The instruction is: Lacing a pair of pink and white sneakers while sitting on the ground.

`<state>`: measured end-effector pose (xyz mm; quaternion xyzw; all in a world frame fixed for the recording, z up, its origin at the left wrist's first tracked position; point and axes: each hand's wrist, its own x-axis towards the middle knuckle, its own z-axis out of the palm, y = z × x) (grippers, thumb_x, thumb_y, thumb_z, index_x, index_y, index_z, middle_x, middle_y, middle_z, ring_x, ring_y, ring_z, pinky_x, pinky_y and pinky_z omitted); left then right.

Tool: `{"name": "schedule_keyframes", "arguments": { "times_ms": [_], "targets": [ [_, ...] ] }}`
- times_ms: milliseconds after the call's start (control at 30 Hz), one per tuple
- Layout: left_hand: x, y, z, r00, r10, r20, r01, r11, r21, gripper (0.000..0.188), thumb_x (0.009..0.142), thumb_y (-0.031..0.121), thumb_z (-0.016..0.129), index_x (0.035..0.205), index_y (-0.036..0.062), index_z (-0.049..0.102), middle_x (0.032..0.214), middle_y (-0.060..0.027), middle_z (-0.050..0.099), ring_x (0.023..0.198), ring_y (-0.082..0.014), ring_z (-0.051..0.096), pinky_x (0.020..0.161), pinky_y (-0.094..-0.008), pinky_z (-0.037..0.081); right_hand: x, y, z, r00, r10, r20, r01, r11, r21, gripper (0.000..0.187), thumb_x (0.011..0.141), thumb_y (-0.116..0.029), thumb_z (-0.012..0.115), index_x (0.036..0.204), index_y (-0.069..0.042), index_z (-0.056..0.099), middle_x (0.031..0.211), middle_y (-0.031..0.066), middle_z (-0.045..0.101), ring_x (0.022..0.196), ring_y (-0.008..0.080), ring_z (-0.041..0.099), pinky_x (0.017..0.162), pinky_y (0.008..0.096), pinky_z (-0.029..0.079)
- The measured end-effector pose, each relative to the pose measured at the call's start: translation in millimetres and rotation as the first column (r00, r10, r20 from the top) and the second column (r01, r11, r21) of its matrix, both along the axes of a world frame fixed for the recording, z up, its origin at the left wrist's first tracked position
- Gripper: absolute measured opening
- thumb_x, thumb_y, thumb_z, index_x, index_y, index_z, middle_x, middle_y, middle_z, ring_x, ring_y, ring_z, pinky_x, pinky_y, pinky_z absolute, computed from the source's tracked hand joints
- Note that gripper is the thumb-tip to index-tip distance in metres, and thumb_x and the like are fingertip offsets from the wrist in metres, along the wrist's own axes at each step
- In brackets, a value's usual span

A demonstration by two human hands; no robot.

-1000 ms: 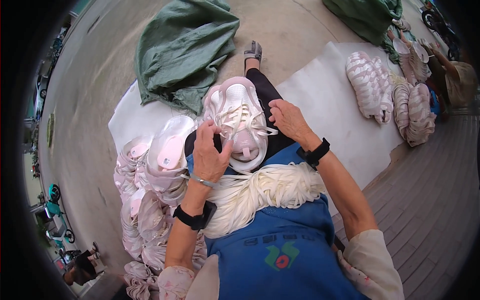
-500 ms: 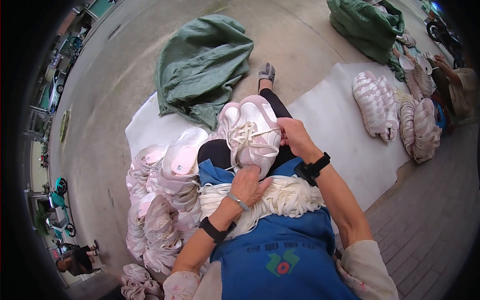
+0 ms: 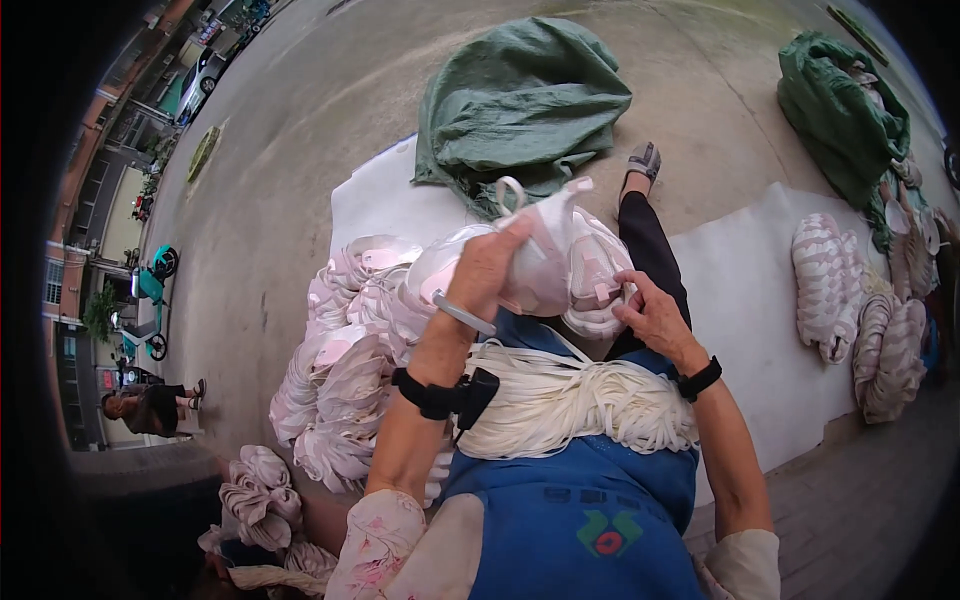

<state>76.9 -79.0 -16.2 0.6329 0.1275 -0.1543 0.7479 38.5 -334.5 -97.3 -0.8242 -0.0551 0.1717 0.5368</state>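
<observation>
My left hand [image 3: 488, 265] is closed around a pale pink and white sneaker [image 3: 540, 250], tilted up above my lap; a loop stands up at its top. Beside it is a second pink and white sneaker [image 3: 598, 268]. The thumb and fingers of my right hand [image 3: 655, 318] are pinched at its right edge; whether they grip the shoe or a lace there is too small to tell. Across my blue apron [image 3: 560, 520] lies a thick bundle of cream shoelaces [image 3: 580, 400], just below both hands.
Stacked pink and white shoes [image 3: 345, 350] stand close on my left. A green sack [image 3: 520, 100] lies ahead on a white sheet [image 3: 740, 270]. More shoe stacks [image 3: 828, 285] and another green sack [image 3: 840, 115] are at right. A person [image 3: 150, 408] and a teal scooter [image 3: 150, 285] appear far left.
My left hand has moved from the laced shoe's near end up and around a sneaker, now tilted upward. My right hand has come lower, onto the other shoe. The whole view has shifted.
</observation>
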Motion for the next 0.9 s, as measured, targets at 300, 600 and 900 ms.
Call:
{"name": "schedule_keyframes", "arguments": {
  "times_ms": [300, 600, 900],
  "targets": [
    [-36, 199, -97, 0.815, 0.556, -0.166, -0.577, 0.806, -0.134, 0.060, 0.093, 0.052, 0.044, 0.134, 0.0082, 0.049, 0.130, -0.0110, 0.056, 0.115, -0.0274, 0.058, 0.097, -0.0422, 0.049, -2, 11, -3, 0.995, 0.032, 0.091, -0.023, 0.995, -0.099, 0.039, 0.082, -0.017, 0.064, 0.119, -0.013, 0.052, 0.061, 0.0103, 0.052, 0.057, 0.0279, 0.057, 0.058, 0.0373, 0.045],
    [-118, 187, -99, 0.813, 0.564, -0.142, -0.539, 0.822, 0.182, 0.051, 0.094, 0.052, 0.049, 0.108, 0.0033, 0.056, 0.081, -0.0068, 0.062, 0.071, -0.0167, 0.061, 0.064, -0.0355, 0.054, 17, 47, 18, 0.926, 0.048, 0.375, 0.161, 0.847, -0.507, 0.042, 0.080, -0.028, 0.070, 0.106, 0.000, 0.053, 0.099, 0.0186, 0.051, 0.084, 0.0374, 0.062, 0.073, 0.0424, 0.052],
    [-36, 160, -70, 0.888, -0.023, 0.460, -0.443, 0.226, 0.867, 0.028, 0.087, 0.019, 0.060, 0.103, -0.0037, 0.061, 0.098, -0.0136, 0.063, 0.087, -0.0235, 0.062, 0.077, -0.0351, 0.049, 18, 29, 9, 0.952, -0.013, 0.307, 0.153, 0.885, -0.440, 0.039, 0.083, -0.030, 0.066, 0.107, -0.003, 0.055, 0.096, 0.0179, 0.054, 0.091, 0.0369, 0.061, 0.074, 0.0445, 0.051]
  ]
}}
